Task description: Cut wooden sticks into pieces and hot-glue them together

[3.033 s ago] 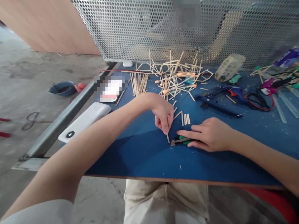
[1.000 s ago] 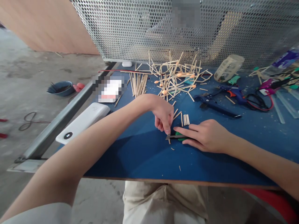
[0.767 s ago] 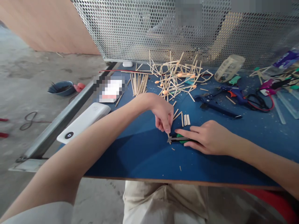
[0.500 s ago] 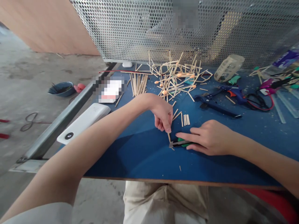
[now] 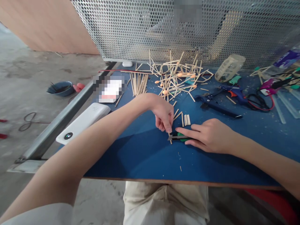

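My left hand (image 5: 164, 118) is closed, pinching a thin wooden stick (image 5: 171, 142) against the blue tabletop. In my right hand (image 5: 206, 136) is a green and black utility knife (image 5: 179, 137), its blade lying across the stick just below my left fingertips. My right index finger stretches along the knife, whose handle is partly hidden under the palm. Beyond the knife, several short cut sticks (image 5: 187, 120) lie side by side. Other loose pieces rest beside my left fingers. Small shavings (image 5: 180, 168) lie nearer the table's front edge.
Behind my hands sprawls a tangle of joined sticks (image 5: 178, 78) with orange blobs. A bundle of sticks (image 5: 138, 84), a phone (image 5: 110, 90) and a white power bank (image 5: 84, 122) are leftward. Dark blue cutters (image 5: 217, 107), a glue gun (image 5: 236, 93) and a jar (image 5: 229, 68) stand rightward.
The knife blade has moved up the stick, away from the table's front edge and closer to my left fingertips. My right hand has shifted slightly with it; my left hand stays nearly still.
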A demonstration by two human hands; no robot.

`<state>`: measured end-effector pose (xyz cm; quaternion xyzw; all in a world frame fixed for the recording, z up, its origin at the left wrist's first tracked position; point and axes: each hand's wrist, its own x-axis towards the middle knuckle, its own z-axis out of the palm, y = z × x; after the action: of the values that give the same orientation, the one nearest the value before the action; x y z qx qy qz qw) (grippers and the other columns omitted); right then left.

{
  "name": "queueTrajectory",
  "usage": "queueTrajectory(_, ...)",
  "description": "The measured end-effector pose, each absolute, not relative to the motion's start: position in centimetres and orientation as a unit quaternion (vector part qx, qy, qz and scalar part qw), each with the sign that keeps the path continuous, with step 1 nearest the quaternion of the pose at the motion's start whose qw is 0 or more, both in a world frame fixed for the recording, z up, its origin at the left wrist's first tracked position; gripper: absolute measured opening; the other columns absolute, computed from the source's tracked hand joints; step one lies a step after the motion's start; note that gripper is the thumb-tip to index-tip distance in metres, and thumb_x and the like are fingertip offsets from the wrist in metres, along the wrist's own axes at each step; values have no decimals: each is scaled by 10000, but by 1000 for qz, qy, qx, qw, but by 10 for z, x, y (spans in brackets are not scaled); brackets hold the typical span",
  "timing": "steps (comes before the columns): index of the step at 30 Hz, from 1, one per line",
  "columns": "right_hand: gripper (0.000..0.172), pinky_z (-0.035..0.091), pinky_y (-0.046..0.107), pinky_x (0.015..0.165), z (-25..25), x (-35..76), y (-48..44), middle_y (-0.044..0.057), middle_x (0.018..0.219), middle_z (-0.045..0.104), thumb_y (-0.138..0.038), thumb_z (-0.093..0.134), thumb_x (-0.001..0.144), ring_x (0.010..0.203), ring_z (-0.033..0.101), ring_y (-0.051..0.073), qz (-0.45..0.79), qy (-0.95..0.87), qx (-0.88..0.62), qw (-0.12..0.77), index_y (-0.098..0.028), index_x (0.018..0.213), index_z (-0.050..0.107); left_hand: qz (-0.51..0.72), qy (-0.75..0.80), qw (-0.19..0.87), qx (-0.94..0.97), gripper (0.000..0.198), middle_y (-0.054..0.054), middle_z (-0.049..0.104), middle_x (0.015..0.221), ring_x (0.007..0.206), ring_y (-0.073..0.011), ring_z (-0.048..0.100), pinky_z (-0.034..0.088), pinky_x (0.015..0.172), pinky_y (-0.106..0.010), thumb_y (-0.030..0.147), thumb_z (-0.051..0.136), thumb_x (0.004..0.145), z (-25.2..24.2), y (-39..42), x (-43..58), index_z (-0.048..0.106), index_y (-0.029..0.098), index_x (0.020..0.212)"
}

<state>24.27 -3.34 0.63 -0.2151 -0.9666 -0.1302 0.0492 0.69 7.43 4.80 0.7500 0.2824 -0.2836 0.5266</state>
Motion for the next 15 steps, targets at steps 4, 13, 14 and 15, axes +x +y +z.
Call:
queueTrajectory(4, 500, 194, 301, 519, 6, 245, -27, 10, 802, 708, -469, 446, 1018, 505, 500, 100, -109, -972, -204, 38, -248, 1464, 499, -289, 289, 530, 743, 293, -26, 749, 707, 713, -174, 697, 565, 741, -281, 466, 816, 622, 48, 73, 9, 794, 215, 772)
queueTrajectory(13, 490, 179, 298, 521, 11, 246, -33, -2, 747, 676, -472, 440, 1017, 489, 452, 94, -77, -984, -161, 21, -257, 1451, 514, -284, 285, 536, 742, 342, -29, 761, 756, 720, -176, 697, 566, 750, -280, 493, 827, 602, 45, 77, 6, 803, 220, 806)
queueTrajectory(14, 488, 183, 297, 521, 12, 247, -35, -6, 738, 669, -478, 440, 1015, 493, 450, 94, -72, -986, -149, 20, -266, 1448, 518, -285, 283, 535, 743, 341, -30, 761, 759, 719, -177, 696, 567, 754, -282, 492, 827, 604, 45, 77, 5, 803, 220, 808)
queueTrajectory(15, 486, 188, 296, 523, 12, 247, -36, -9, 733, 664, -484, 440, 1014, 495, 447, 94, -69, -988, -139, 19, -277, 1446, 520, -286, 282, 534, 744, 340, -31, 762, 765, 719, -178, 696, 568, 760, -285, 494, 826, 607, 44, 77, 5, 803, 221, 809)
